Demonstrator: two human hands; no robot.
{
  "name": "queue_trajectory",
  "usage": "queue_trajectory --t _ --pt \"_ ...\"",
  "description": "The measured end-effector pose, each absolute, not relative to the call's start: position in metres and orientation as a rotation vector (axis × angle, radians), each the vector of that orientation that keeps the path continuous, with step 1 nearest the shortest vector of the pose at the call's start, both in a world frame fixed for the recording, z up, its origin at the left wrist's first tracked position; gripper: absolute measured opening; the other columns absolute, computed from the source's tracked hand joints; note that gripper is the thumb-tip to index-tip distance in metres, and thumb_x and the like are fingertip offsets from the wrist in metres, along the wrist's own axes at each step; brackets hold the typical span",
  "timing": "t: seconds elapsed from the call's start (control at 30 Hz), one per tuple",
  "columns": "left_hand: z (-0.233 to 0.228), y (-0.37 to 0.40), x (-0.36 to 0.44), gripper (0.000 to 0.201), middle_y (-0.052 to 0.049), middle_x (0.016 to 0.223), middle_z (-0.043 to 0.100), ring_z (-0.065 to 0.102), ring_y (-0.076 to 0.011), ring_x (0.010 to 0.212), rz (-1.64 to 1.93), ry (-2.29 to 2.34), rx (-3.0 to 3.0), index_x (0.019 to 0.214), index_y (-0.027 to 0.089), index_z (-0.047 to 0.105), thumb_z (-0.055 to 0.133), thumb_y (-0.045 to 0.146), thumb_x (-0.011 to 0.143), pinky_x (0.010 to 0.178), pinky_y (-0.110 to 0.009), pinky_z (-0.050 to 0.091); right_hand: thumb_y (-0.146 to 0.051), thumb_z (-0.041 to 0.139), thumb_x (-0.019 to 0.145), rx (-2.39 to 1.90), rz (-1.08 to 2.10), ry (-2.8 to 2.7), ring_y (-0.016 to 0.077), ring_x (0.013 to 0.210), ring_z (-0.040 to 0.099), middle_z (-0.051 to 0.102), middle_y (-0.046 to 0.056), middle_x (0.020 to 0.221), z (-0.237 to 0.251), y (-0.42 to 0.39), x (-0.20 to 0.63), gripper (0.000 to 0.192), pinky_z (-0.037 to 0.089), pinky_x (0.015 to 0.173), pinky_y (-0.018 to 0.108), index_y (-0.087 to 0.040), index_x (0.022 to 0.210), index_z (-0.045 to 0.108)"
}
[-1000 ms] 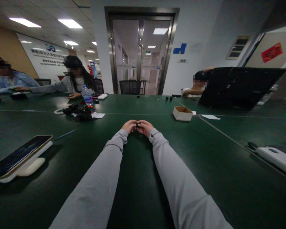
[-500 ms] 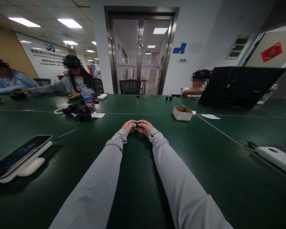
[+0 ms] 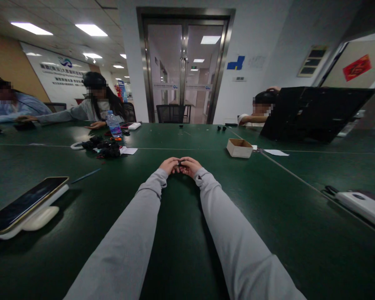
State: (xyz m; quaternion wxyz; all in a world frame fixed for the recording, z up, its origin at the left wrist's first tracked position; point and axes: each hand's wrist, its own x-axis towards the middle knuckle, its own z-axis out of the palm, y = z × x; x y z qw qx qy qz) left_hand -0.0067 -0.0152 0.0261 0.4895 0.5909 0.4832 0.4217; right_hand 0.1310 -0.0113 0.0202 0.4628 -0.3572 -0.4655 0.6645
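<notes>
My left hand [image 3: 169, 166] and my right hand [image 3: 190, 166] meet in the middle of the green table [image 3: 181, 216], both arms stretched forward in grey sleeves. Between their fingertips is a small black object [image 3: 179, 163], gripped from both sides. Its kind is too small to make out, and the fingers cover most of it. Both hands are closed, thumbs and fingers pinched together just above the tabletop.
An open box [image 3: 239, 149] stands ahead to the right, a black monitor [image 3: 312, 112] behind it. To the left are a phone [image 3: 28, 204] on a stand, a thin blue stick [image 3: 86, 176], a black cable heap [image 3: 103, 146] and a bottle [image 3: 113, 125]. A power strip [image 3: 362, 204] lies right. Other people sit opposite.
My hands keep the same place on the table. A shiny bit seen beside the black object earlier no longer shows between the fingers.
</notes>
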Motion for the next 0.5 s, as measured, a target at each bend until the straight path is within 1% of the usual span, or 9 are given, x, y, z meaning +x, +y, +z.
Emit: queue_trajectory --t 0.1,0.2,0.3,0.37,0.43,0.5 --pt "0.021 -0.013 -0.007 0.018 0.003 0.046 0.053 0.04 -0.0052 0.034 1.07 1.154 1.44 0.088 0.012 0.052 0.048 0.026 0.077 0.038 -0.017 0.03 -0.006 0.052 0.074 -0.895 1.634 -1.109 0.0093 0.043 0.055 0.056 -0.003 0.048 0.019 -0.009 0.131 0.015 0.044 0.041 0.016 -0.017 0.084 0.05" --pt "0.017 -0.012 -0.005 0.017 0.002 0.05 0.054 0.044 -0.0058 0.038 1.156 1.149 1.472 0.081 0.014 0.05 0.053 0.029 0.075 0.041 -0.017 0.034 -0.011 0.057 0.074 -0.93 1.638 -1.063 0.01 0.042 0.055 0.057 -0.002 0.049 0.02 -0.009 0.13 0.015 0.045 0.041 0.018 -0.018 0.08 0.045" --pt "0.02 -0.018 -0.002 0.022 0.002 0.059 0.055 0.049 -0.0073 0.047 1.33 1.149 1.558 0.08 0.015 0.051 0.057 0.033 0.07 0.047 -0.019 0.039 -0.021 0.056 0.079 -0.894 1.686 -1.123 0.01 0.043 0.055 0.058 0.0 0.051 0.021 -0.013 0.13 0.015 0.046 0.042 0.019 -0.018 0.076 0.042" --pt "0.028 -0.029 -0.003 0.024 0.001 0.065 0.056 0.05 -0.0081 0.052 1.403 1.174 1.652 0.082 0.016 0.053 0.057 0.035 0.069 0.051 -0.02 0.04 -0.029 0.055 0.081 -0.862 1.714 -1.209 0.0104 0.046 0.057 0.06 0.0 0.054 0.022 -0.021 0.13 0.018 0.047 0.044 0.019 -0.018 0.077 0.041" --pt "0.039 -0.045 -0.01 0.024 0.001 0.066 0.055 0.05 -0.0089 0.054 1.33 1.212 1.814 0.082 0.017 0.055 0.056 0.037 0.069 0.054 -0.021 0.04 -0.034 0.055 0.08 -0.876 1.724 -1.338 0.0105 0.046 0.057 0.06 0.0 0.055 0.024 -0.033 0.132 0.021 0.047 0.044 0.02 -0.018 0.081 0.041" --pt "0.051 -0.068 -0.028 0.024 0.002 0.061 0.054 0.049 -0.0098 0.054 1.104 1.262 2.029 0.083 0.018 0.057 0.054 0.038 0.07 0.054 -0.021 0.039 -0.038 0.056 0.078 -0.932 1.694 -1.526 0.0103 0.045 0.056 0.06 -0.001 0.054 0.027 -0.053 0.138 0.027 0.047 0.044 0.021 -0.017 0.087 0.043"
